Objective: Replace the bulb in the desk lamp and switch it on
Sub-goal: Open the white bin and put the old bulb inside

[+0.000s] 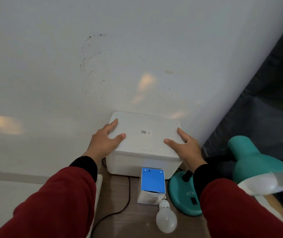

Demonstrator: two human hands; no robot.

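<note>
A white lidded plastic box [144, 143] stands at the back of the wooden table against the wall. My left hand [104, 141] grips its left lid edge and my right hand [185, 148] grips its right edge, fingers spread over the lid. A white bulb [166, 219] lies on the table in front, cap pointing away. Just behind it stands a blue-topped bulb carton [152, 184]. The teal desk lamp's base [183, 196] sits to the right, partly under my right sleeve, and its shade [261, 169] points right, showing its white inside.
A black cable [120, 210] runs across the wooden table [137, 225] on the left. The white wall [103, 66] rises right behind the box. A dark curtain or fabric [271, 100] hangs at the right.
</note>
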